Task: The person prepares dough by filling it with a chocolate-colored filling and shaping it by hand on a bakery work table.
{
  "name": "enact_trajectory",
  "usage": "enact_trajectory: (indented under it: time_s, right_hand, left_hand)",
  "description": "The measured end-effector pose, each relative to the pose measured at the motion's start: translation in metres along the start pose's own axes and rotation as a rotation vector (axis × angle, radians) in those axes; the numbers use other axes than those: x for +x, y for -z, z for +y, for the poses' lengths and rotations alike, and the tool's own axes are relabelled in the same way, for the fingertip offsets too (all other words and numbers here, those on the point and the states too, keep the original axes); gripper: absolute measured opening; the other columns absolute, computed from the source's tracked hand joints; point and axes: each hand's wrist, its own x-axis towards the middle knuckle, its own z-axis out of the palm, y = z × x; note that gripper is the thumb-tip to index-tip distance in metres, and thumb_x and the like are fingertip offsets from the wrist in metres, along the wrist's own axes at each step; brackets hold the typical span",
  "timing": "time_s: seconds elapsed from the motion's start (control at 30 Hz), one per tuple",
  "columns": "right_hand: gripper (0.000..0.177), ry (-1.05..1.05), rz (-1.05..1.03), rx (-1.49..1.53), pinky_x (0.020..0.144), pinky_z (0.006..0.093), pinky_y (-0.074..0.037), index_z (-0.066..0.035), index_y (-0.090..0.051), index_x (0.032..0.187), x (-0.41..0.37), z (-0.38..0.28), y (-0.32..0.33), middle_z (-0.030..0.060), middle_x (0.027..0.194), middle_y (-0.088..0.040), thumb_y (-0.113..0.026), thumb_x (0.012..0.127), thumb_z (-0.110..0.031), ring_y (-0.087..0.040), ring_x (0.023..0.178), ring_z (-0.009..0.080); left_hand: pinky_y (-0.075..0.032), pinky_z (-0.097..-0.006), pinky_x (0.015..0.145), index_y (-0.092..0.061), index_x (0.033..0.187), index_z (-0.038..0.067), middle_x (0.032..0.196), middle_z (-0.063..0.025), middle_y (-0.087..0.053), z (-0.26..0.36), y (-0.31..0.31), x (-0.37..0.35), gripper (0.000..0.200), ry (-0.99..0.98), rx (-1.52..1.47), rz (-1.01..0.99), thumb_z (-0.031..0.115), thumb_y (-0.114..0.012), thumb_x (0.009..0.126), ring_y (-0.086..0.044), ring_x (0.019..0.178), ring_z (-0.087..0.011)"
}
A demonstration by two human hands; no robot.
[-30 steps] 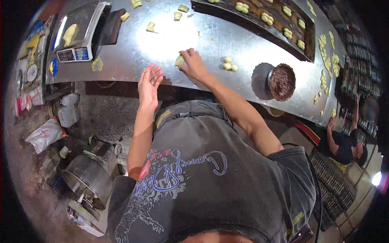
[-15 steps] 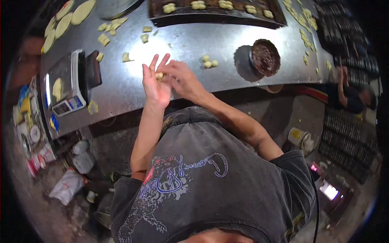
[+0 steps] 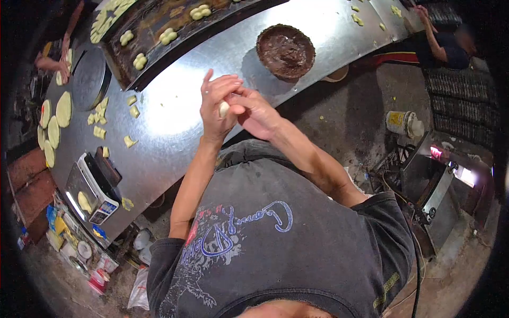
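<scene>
The left arm rises bent from the elbow, forearm upright. The left hand (image 3: pixel 216 103) is raised above the near edge of the steel table (image 3: pixel 164 132), its fingers curled over, with cut dough pieces (image 3: pixel 134 112) lying on the table well to its left. A small dough ball (image 3: pixel 224 109) sits pinched between the two hands, pale against the left palm. The right hand (image 3: pixel 259 114) presses in from the right, cupped, fingertips touching the left hand's; both are closed about the ball. Beyond the hands to the right, a bowl of dark filling (image 3: pixel 286 50) stands apart on the table.
</scene>
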Motion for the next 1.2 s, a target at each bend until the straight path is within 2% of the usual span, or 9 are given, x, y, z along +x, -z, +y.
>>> enact_trajectory:
  time_s: [0.07, 0.2, 0.3, 0.43, 0.53, 0.67, 0.77, 1.0, 1.2]
  right_hand:
    - [0.027, -0.047, 0.056, -0.218, 0.079, 0.0261, -0.049, -0.006, -0.062, 0.116, 0.006, -0.03, 0.037, 0.0051, 0.1, -0.069, -0.07, 0.093, -0.018, -0.064, 0.088, 0.0116]
    - [0.02, 0.204, 0.226, -0.837, 0.07, 0.0386, -0.052, -0.001, -0.064, 0.107, 0.037, -0.076, 0.128, 0.0131, 0.09, -0.071, -0.066, 0.094, -0.017, -0.068, 0.081, 0.0213]
    - [0.018, 0.478, 0.475, -1.537, 0.072, 0.0461, -0.052, 0.0, -0.064, 0.104, 0.052, -0.091, 0.16, 0.025, 0.086, -0.069, -0.061, 0.094, -0.013, -0.07, 0.082, 0.036]
    - [0.016, 0.379, 0.38, -1.759, 0.078, 0.0518, -0.051, 0.0, -0.064, 0.099, 0.069, -0.079, 0.169, 0.0263, 0.09, -0.068, -0.056, 0.095, -0.013, -0.068, 0.089, 0.0453]
    - [0.017, 0.286, 0.435, -1.522, 0.078, 0.0515, -0.051, 0.0, -0.064, 0.097, 0.084, -0.094, 0.175, 0.0273, 0.091, -0.068, -0.056, 0.095, -0.015, -0.067, 0.092, 0.0447]
    - [0.018, -0.138, 0.257, -0.584, 0.072, 0.03, -0.051, -0.004, -0.066, 0.105, 0.086, -0.124, 0.179, 0.0026, 0.09, -0.066, -0.058, 0.102, -0.021, -0.061, 0.079, 0.0119]
    - [0.017, -0.169, 0.07, -0.361, 0.078, 0.0284, -0.048, -0.006, -0.065, 0.106, 0.068, -0.128, 0.134, -0.0005, 0.092, -0.064, -0.06, 0.102, -0.022, -0.06, 0.084, 0.0103]
    - [0.025, -0.103, -0.071, -0.68, 0.086, 0.0259, -0.047, -0.006, -0.064, 0.114, 0.079, -0.053, 0.071, 0.0, 0.104, -0.065, -0.066, 0.099, -0.027, -0.059, 0.096, 0.0099]
    - [0.018, -0.144, -0.108, -0.449, 0.086, 0.0297, -0.048, -0.006, -0.063, 0.112, 0.076, -0.001, 0.012, 0.0034, 0.102, -0.066, -0.062, 0.101, -0.019, -0.06, 0.094, 0.0133]
  left_hand:
    - [-0.029, -0.0489, 0.118, -0.057, 0.127, 0.007, 0.128, -0.0142, -0.064, -0.004, -0.028, 0.001, 0.071, 0.142, -0.097, -0.127, 0.068, -0.051, 0.093, -0.057, 0.126, -0.0309]
    - [-0.01, -0.0471, 0.123, -0.008, 0.161, 0.005, 0.162, -0.0218, -0.026, -0.021, -0.078, -0.013, 0.121, 1.02, -0.559, -0.148, 0.093, -0.006, 0.079, -0.021, 0.151, -0.0368]
    - [-0.006, -0.0466, 0.124, 0.001, 0.16, 0.002, 0.164, -0.0208, -0.022, -0.054, -0.105, -0.018, 0.121, 1.527, -0.872, 0.005, 0.092, -0.003, 0.08, -0.028, 0.148, -0.032]
    - [-0.012, -0.0447, 0.123, 0.004, 0.158, -0.003, 0.163, -0.0194, -0.026, -0.069, -0.134, -0.018, 0.122, 1.589, -1.0, 0.169, 0.091, -0.002, 0.081, -0.036, 0.143, -0.0314]
    - [-0.022, -0.0435, 0.12, -0.002, 0.159, -0.004, 0.158, -0.017, -0.037, -0.069, -0.138, -0.02, 0.111, 1.645, -1.078, 0.348, 0.084, -0.01, 0.091, -0.044, 0.136, -0.0291]
    - [-0.032, -0.0399, 0.115, -0.03, 0.152, -0.006, 0.144, -0.0129, -0.053, -0.052, -0.122, -0.006, 0.082, 1.49, -0.748, 0.11, 0.061, -0.027, 0.105, -0.052, 0.127, -0.0244]
    - [-0.039, -0.0374, 0.111, -0.058, 0.133, -0.007, 0.132, -0.0133, -0.062, -0.021, -0.099, 0.017, 0.063, 1.295, -0.711, 0.229, 0.047, -0.037, 0.109, -0.058, 0.12, -0.0208]
    - [-0.048, -0.0308, 0.097, -0.069, 0.109, -0.001, 0.101, -0.0056, -0.067, -0.011, -0.01, -0.017, 0.038, 1.239, -0.395, 0.278, 0.034, -0.058, 0.104, -0.06, 0.095, -0.0128]
    - [-0.049, -0.03, 0.093, -0.064, 0.115, 0.003, 0.102, -0.003, -0.064, 0.021, 0.054, -0.044, 0.027, 1.204, -0.704, 0.623, 0.028, -0.056, 0.105, -0.059, 0.09, -0.0123]
